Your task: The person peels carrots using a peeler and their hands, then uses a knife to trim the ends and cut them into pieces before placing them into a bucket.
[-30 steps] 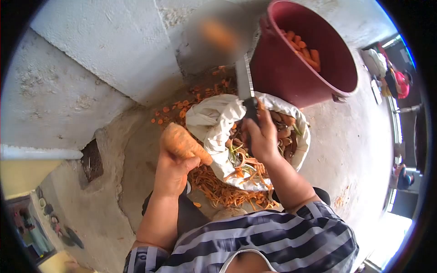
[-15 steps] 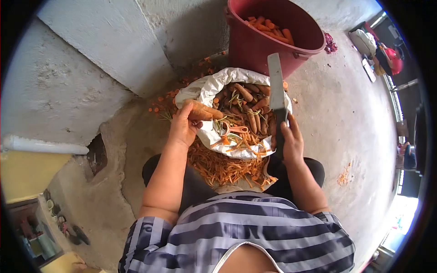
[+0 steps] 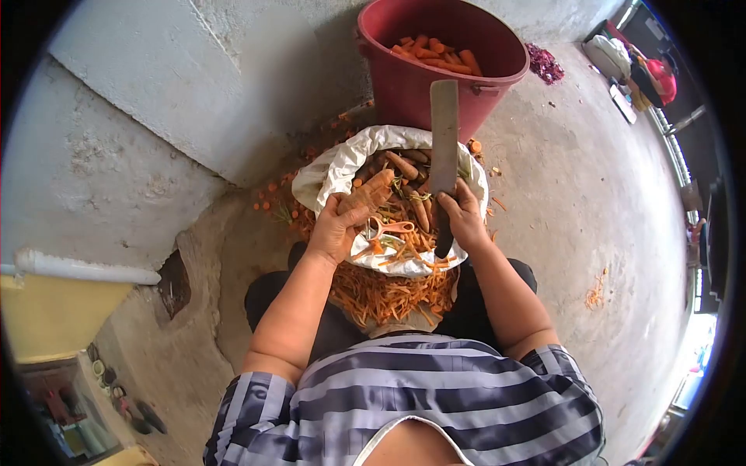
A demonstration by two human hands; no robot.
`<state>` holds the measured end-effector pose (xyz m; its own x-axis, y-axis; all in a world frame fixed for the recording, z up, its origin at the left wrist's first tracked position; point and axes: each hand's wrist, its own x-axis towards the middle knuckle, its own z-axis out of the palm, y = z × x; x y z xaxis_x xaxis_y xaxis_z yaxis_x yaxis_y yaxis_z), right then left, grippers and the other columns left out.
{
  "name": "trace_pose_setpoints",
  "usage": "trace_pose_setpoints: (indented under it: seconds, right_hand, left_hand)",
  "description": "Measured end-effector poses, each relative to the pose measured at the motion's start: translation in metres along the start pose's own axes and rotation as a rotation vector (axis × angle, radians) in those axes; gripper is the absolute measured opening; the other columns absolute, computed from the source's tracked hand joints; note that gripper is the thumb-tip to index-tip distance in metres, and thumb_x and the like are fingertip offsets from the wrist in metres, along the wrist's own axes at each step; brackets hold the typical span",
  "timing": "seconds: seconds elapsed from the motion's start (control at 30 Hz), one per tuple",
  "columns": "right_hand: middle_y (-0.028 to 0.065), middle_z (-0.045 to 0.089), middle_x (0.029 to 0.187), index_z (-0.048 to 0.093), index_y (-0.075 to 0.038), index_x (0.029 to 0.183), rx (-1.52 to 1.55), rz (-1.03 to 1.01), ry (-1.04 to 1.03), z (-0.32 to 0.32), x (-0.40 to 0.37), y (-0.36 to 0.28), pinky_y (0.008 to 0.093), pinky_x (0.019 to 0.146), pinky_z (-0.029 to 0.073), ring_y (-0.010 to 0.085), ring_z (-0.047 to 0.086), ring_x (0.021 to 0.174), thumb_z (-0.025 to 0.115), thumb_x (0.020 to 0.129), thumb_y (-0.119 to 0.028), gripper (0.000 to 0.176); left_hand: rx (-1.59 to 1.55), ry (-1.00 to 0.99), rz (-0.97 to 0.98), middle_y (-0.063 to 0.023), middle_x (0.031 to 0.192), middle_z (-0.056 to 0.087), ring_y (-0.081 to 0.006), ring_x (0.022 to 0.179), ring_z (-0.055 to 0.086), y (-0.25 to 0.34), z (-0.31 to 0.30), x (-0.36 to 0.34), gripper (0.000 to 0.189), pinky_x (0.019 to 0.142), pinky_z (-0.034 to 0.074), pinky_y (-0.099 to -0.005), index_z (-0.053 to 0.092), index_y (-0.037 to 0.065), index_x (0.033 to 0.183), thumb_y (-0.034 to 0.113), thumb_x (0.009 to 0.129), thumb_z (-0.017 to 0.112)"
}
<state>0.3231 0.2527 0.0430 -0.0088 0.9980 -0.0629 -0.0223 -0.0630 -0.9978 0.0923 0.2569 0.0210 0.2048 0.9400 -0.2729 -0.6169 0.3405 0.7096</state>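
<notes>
My left hand (image 3: 336,231) is closed around a thick carrot (image 3: 368,196), held over the left part of a white sack (image 3: 311,186). A large knife (image 3: 444,132) is in my right hand (image 3: 468,217), its broad blade pointing up and away and its dark handle hanging below my fingers. Inside the sack are several unpeeled carrots (image 3: 402,165) with bits of green stem. An orange peeler (image 3: 392,227) lies among peelings near the sack's front rim. More carrot peelings (image 3: 392,291) are heaped in front of the sack, between my knees.
A tall red bucket (image 3: 404,89) holding peeled carrots stands just behind the sack. Carrot slices lie scattered on the floor by the wall (image 3: 140,132) at left. Purple scraps (image 3: 545,64) lie right of the bucket, and a few peelings (image 3: 597,289) lie farther right.
My right hand has moved left and inward with the knife, now gripping nearer the blade. My left hand has brought the carrot right and slightly down, its tip turned upward. The view has shifted slightly.
</notes>
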Motion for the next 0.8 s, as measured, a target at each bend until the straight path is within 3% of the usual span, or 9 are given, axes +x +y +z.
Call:
trace_pose_setpoints:
  seconds: [0.07, 0.17, 0.2, 0.27, 0.43, 0.53, 0.63, 0.8]
  right_hand:
    - [0.0000, 0.051, 0.074, 0.048, -0.001, 0.101, 0.045, 0.176, -0.013, -0.001, 0.011, 0.018, 0.0211, 0.053, 0.041, 0.0060, 0.047, 0.059, 0.049, 0.089, -0.012, 0.016]
    - [0.0007, 0.053, 0.075, 0.049, 0.000, 0.102, -0.007, 0.192, -0.029, 0.012, 0.019, 0.038, 0.0217, 0.056, 0.043, 0.0064, 0.049, 0.061, 0.049, 0.089, -0.014, 0.019]
    - [0.0016, 0.055, 0.077, 0.050, 0.000, 0.102, -0.109, 0.068, -0.010, 0.017, 0.022, 0.042, 0.0219, 0.057, 0.043, 0.0066, 0.050, 0.064, 0.051, 0.089, -0.014, 0.019]
    - [0.0022, 0.057, 0.078, 0.051, 0.001, 0.098, -0.046, 0.064, -0.069, 0.018, 0.028, 0.055, 0.0211, 0.054, 0.042, 0.0061, 0.050, 0.062, 0.053, 0.088, -0.015, 0.019]
    - [0.0046, 0.058, 0.082, 0.049, 0.002, 0.102, -0.289, 0.136, -0.011, 0.030, 0.031, 0.038, 0.0233, 0.057, 0.041, 0.0084, 0.048, 0.065, 0.053, 0.086, -0.007, 0.020]
    - [0.0106, 0.059, 0.081, 0.048, 0.002, 0.102, -0.452, -0.119, -0.013, 0.034, 0.034, 0.054, 0.0285, 0.058, 0.043, 0.0154, 0.054, 0.064, 0.054, 0.083, -0.004, 0.021]
    - [0.0196, 0.057, 0.073, 0.049, -0.001, 0.094, -0.542, -0.252, -0.010, 0.045, 0.030, 0.046, 0.0378, 0.057, 0.042, 0.0363, 0.055, 0.066, 0.055, 0.079, -0.005, 0.016]
    - [0.0165, 0.055, 0.086, 0.048, -0.005, 0.094, -0.762, -0.370, -0.031, 0.052, 0.021, 0.046, 0.0450, 0.061, 0.044, 0.0391, 0.055, 0.074, 0.053, 0.078, -0.009, 0.017]
  left_hand:
    - [0.094, 0.023, 0.016, -0.0076, 0.101, 0.049, -0.0172, 0.091, 0.053, -0.011, -0.007, 0.007, 0.045, 0.079, 0.047, -0.0298, 0.037, 0.006, 0.102, 0.001, 0.070, 0.067]
    - [0.214, 0.030, 0.071, -0.0085, 0.100, 0.047, -0.0168, 0.093, 0.051, -0.024, -0.013, 0.019, 0.050, 0.079, 0.045, -0.0287, 0.034, 0.004, 0.103, -0.003, 0.067, 0.068]
    - [0.286, 0.030, 0.098, -0.0084, 0.100, 0.046, -0.0165, 0.092, 0.051, -0.027, -0.014, 0.024, 0.051, 0.079, 0.045, -0.0281, 0.034, 0.004, 0.104, -0.003, 0.067, 0.068]
    - [0.358, 0.045, 0.162, -0.0076, 0.100, 0.049, -0.0145, 0.087, 0.053, -0.032, -0.013, 0.029, 0.052, 0.075, 0.046, -0.0262, 0.036, 0.000, 0.109, -0.003, 0.068, 0.067]
    - [0.431, -0.006, 0.055, -0.0069, 0.099, 0.055, -0.0126, 0.085, 0.055, -0.023, -0.004, 0.031, 0.047, 0.076, 0.045, -0.0256, 0.045, -0.003, 0.111, 0.001, 0.070, 0.066]
    - [0.466, 0.005, 0.024, -0.0079, 0.102, 0.054, -0.0136, 0.091, 0.054, -0.024, -0.009, 0.035, 0.046, 0.083, 0.042, -0.0266, 0.044, -0.004, 0.113, 0.006, 0.074, 0.066]
    - [0.427, 0.036, -0.007, -0.0073, 0.100, 0.055, -0.0128, 0.091, 0.055, -0.024, -0.011, 0.037, 0.038, 0.082, 0.043, -0.0260, 0.046, -0.003, 0.111, 0.009, 0.079, 0.061]
    - [0.199, 0.004, -0.145, -0.0062, 0.098, 0.056, -0.0132, 0.088, 0.057, -0.031, -0.024, 0.039, 0.028, 0.076, 0.047, -0.0261, 0.047, -0.001, 0.109, 0.012, 0.084, 0.054]
